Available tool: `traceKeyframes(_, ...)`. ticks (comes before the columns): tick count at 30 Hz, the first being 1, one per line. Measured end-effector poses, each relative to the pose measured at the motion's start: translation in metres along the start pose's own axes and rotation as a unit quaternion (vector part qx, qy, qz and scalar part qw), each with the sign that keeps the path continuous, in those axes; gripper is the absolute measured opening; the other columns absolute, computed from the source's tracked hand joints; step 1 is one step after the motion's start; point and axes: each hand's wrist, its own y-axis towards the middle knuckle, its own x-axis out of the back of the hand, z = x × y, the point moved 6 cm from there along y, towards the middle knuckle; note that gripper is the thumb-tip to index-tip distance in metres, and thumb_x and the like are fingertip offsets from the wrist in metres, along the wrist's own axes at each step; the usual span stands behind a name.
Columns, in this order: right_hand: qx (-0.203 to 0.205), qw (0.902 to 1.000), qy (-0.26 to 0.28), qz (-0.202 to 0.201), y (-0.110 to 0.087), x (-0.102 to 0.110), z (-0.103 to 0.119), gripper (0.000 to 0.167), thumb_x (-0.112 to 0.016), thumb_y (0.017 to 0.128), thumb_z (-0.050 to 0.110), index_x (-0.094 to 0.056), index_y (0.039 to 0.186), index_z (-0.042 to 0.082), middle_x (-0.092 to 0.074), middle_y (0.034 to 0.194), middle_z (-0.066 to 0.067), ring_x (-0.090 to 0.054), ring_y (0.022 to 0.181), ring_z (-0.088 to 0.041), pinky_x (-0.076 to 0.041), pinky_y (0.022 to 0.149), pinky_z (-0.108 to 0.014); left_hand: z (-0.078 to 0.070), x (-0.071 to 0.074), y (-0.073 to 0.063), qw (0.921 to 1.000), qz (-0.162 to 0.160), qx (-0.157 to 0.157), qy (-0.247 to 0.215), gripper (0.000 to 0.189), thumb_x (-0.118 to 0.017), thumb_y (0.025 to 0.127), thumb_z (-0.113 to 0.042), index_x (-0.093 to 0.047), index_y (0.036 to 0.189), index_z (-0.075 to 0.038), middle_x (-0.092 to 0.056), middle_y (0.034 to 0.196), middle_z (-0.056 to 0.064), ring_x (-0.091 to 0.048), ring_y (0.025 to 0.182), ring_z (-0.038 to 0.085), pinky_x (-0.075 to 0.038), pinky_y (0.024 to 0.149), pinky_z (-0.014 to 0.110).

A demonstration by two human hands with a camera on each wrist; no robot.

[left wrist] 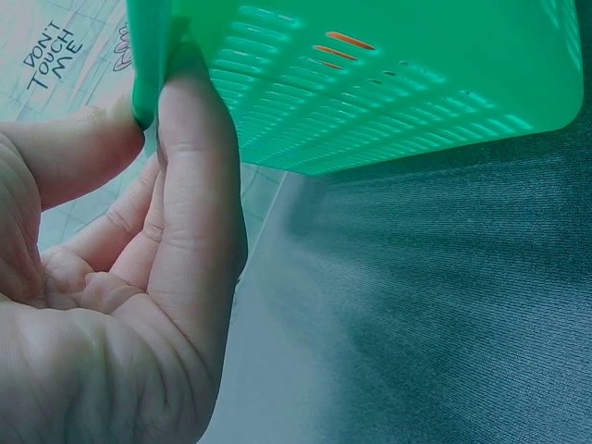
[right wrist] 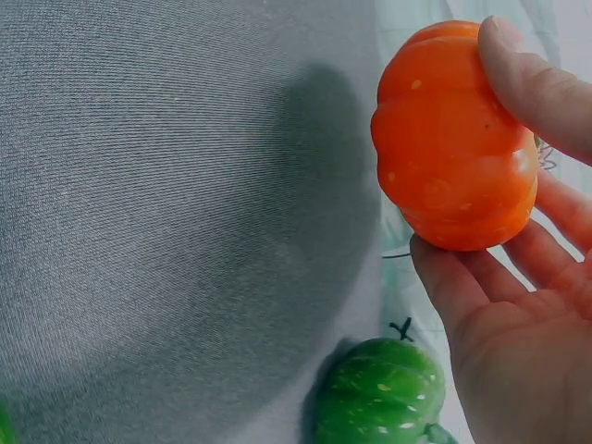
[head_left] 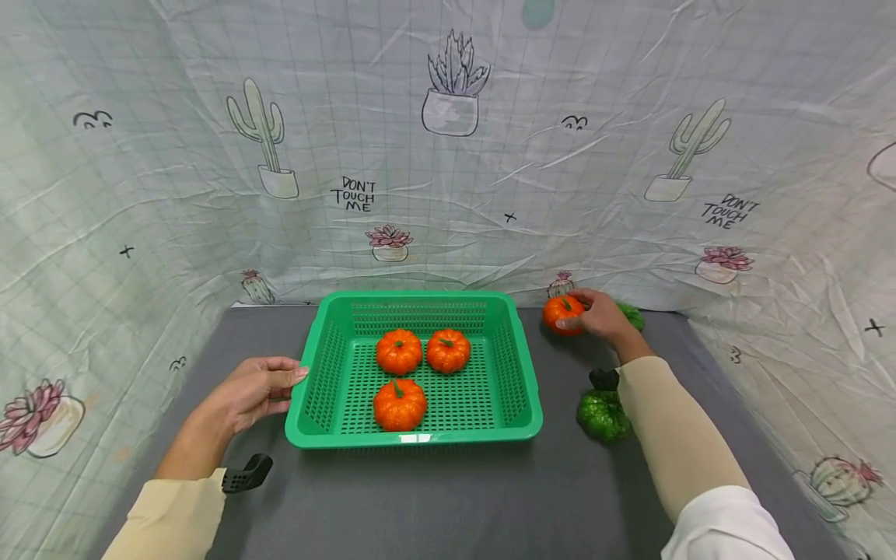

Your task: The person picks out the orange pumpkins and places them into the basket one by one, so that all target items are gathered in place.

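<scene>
My left hand [head_left: 255,391] pinches the left rim of a green plastic basket [head_left: 413,440], thumb on one side and fingers on the other, as the left wrist view shows close up. Inside the basket lie an orange pumpkin [head_left: 399,351], a second pumpkin [head_left: 449,351] beside it, and a third pumpkin [head_left: 400,405] nearer the front. Right of the basket, my right hand [head_left: 603,317] grips another orange pumpkin [right wrist: 453,139] between thumb and fingers. In the right wrist view this pumpkin appears raised off the grey surface, with its shadow apart from it.
A green pumpkin [head_left: 603,415] sits on the grey table [head_left: 448,505] near my right forearm. Another green pumpkin [right wrist: 379,393] lies at the back, partly hidden behind my right hand in the head view. A printed cloth [head_left: 448,171] hangs behind and along both sides.
</scene>
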Motion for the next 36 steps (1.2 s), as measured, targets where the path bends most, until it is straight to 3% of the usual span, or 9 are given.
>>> traceKeyframes(13,0.03,0.9995,-0.003,0.013,-0.007,0.001,0.016,0.082,-0.08,0.092,0.022,-0.038,0.159,0.003,-0.037,0.164,-0.027,-0.042,0.145,-0.047,-0.041,0.118,-0.061,0.001,0.002,0.001,0.9999,-0.004,0.003,0.013,0.033,-0.067,0.104,-0.021,-0.06,0.13,-0.002,-0.074,0.097,-0.007,-0.075,0.089,0.01,-0.064,0.082,0.031)
traceKeyframes(36,0.088,0.9952,-0.018,0.039,-0.024,0.006,0.049,0.081,-0.084,0.089,0.019,-0.043,0.157,0.004,-0.042,0.162,-0.025,-0.049,0.141,-0.046,-0.05,0.109,-0.056,0.002,0.001,0.002,1.0,0.003,0.0,-0.004,0.016,-0.067,0.104,-0.019,-0.066,0.116,-0.01,-0.075,0.097,-0.006,-0.075,0.089,0.011,-0.064,0.082,0.031)
